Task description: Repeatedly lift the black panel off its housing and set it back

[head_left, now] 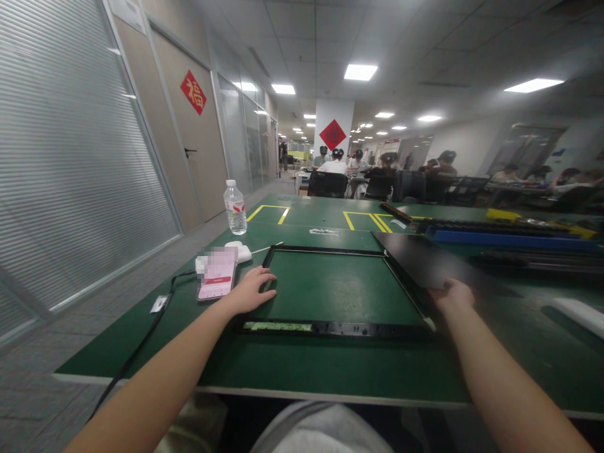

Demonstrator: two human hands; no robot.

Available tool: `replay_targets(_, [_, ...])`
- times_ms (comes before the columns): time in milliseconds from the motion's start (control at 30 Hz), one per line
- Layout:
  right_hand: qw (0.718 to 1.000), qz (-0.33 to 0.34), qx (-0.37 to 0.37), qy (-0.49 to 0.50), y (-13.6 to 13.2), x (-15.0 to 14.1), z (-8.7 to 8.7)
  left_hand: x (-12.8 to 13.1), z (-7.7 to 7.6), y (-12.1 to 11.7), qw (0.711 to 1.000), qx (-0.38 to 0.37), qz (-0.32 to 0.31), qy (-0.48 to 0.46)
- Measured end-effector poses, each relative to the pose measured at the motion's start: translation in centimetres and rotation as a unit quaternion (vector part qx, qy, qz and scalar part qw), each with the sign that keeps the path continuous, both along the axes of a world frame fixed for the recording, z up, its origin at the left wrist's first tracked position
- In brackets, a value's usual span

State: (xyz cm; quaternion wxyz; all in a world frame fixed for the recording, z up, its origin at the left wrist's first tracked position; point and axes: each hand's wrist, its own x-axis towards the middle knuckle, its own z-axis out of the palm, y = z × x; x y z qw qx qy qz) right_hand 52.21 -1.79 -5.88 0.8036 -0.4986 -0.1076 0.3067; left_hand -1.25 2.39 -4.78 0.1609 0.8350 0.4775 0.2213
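Green table (330,371): water bottle (234,207), nearly empty.

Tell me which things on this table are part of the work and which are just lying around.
In use:
black frame, under the left hand
dark panel, held by the right hand

Lying about:
phone
water bottle
white charger
black cable

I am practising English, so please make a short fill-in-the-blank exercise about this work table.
1. The left hand rests on the black ____ lying on the green table.
2. The right hand holds a dark ____.
3. Beside the phone stands a plastic water ____.

Missing words: frame; panel; bottle
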Motion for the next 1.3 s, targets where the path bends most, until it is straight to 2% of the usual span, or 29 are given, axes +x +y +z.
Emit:
replay_targets(100, [0.998, -0.041, -0.027, 0.05, 0.2, 0.1, -0.1, 0.1, 0.0, 0.0, 1.0, 0.0, 0.002, 0.01])
replay_targets(267, [0.991, -0.065, -0.062, 0.097, 0.2, -0.2, 0.3, 0.4, 0.4, -0.4, 1.0, -0.002, 0.01, 0.024])
replay_targets(600, [0.988, -0.063, -0.072, 0.118, -0.2, -0.8, 1.1, 0.4, 0.5, -0.4, 0.999, -0.006, 0.014, 0.032])
replay_targets(1133, [0.994, -0.048, -0.04, 0.088, 0.6, 0.5, -0.4, 0.4, 0.6, -0.5, 0.999, 0.001, 0.003, 0.043])
replay_targets(1300, [0.994, -0.032, -0.035, 0.097, 0.4, -0.2, 0.3, 0.5, 0.5, -0.6, 0.999, -0.01, 0.006, 0.044])
